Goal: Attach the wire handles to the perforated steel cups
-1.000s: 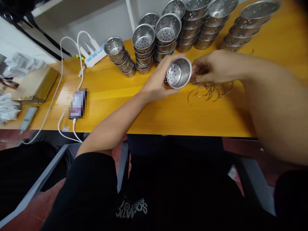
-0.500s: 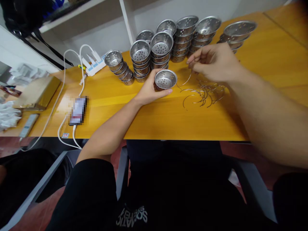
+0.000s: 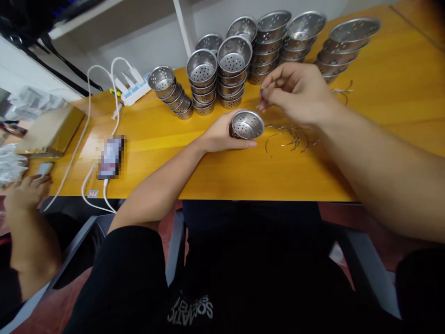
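A small perforated metal cup [image 3: 247, 125] is wrapped in the fingers of my left hand [image 3: 222, 132], its mouth turned up and tilted toward me. Just right of its rim, my right hand [image 3: 295, 95] pinches a thin curved wire handle [image 3: 257, 107], mostly hidden by the fingertips. Below that hand, a loose pile of bent wire handles [image 3: 294, 138] lies on the table, partly covered by my forearm. Another few wires [image 3: 344, 91] lie farther right.
Stacks of perforated cups [image 3: 233, 69] stand along the back of the wooden table [image 3: 222, 181]. To the left are a power strip [image 3: 137, 90] with white cables, a phone [image 3: 111, 157] and a cardboard box [image 3: 52, 132]. A co-worker's hand [image 3: 26, 190] rests at the far left edge.
My right hand has lifted a wire from the pile and brought it close to the cup's rim. The cup tilted upright, then slightly toward me. A co-worker's arm has appeared at left.
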Motion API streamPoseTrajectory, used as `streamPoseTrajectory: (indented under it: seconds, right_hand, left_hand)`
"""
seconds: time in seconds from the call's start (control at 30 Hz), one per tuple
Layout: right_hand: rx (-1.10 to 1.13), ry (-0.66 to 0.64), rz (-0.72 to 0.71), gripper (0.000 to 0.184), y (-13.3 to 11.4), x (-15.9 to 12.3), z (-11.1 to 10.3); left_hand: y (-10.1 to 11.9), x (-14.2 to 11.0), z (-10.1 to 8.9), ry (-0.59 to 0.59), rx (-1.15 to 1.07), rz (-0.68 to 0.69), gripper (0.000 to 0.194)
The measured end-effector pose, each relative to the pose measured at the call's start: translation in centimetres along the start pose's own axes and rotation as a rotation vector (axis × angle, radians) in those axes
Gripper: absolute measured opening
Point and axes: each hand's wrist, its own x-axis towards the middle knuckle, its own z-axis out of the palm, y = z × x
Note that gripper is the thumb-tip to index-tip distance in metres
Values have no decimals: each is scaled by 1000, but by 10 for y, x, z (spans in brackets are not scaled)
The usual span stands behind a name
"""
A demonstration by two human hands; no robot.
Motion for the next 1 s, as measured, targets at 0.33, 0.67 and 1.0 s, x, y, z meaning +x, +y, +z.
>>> streamPoseTrajectory:
  seconds: [0.33,0.67,1.0]
  right_hand:
    - [-56,-78,77,48,-22,-9,10]
    - [-148,190,-52,43,-25,0,-11]
    - [-332,193,-99,47,42,-4,-21]
  left_hand:
    - [-6,2,-2,36,4,30,105]
    - [-20,4,-9,128,139,93,108]
    - [-23,5,-9,144,224,120,100]
